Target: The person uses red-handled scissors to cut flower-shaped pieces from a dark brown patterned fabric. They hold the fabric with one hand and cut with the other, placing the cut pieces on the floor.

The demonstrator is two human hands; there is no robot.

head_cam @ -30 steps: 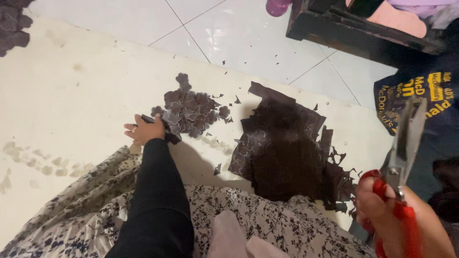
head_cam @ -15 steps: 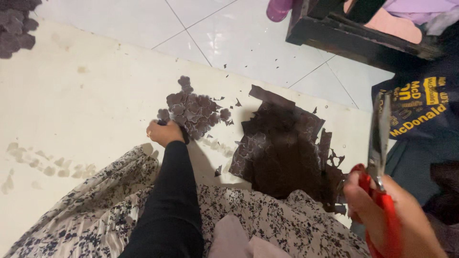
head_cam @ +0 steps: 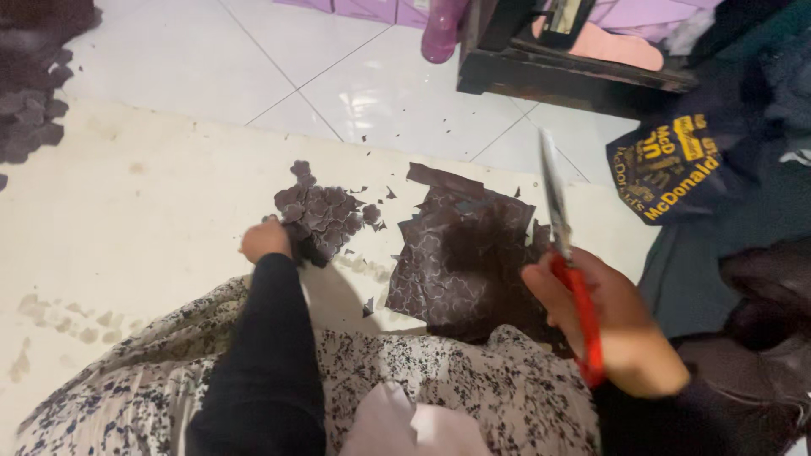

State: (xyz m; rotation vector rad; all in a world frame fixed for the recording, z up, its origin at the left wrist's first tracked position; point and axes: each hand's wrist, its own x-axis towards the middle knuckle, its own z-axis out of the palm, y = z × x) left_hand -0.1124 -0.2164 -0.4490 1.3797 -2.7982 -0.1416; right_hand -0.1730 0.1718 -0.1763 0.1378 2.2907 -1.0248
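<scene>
Since a second ago left hand (head_cam: 264,240) drew back, now at near edge of pile of cut brown pieces (head_cam: 321,215), fingers hidden, grip cannot tell | right hand (head_cam: 610,325) clenched on red-handled scissors (head_cam: 564,245), blades raised clear | dark patterned sheet (head_cam: 460,262) right of pile, on cream mat (head_cam: 127,219)

A cream mat (head_cam: 127,194) covers the near floor, with white floor tiles (head_cam: 355,76) showing beyond its far edge. At the mat's far left corner lies a separate heap of dark purple cut pieces (head_cam: 34,93), apart from everything else. Past the far right edge stands a dark wooden furniture base (head_cam: 574,72) with a purple rounded leg (head_cam: 443,34) beside it, and a dark blue cloth with yellow print (head_cam: 676,165) lies to the right.
</scene>
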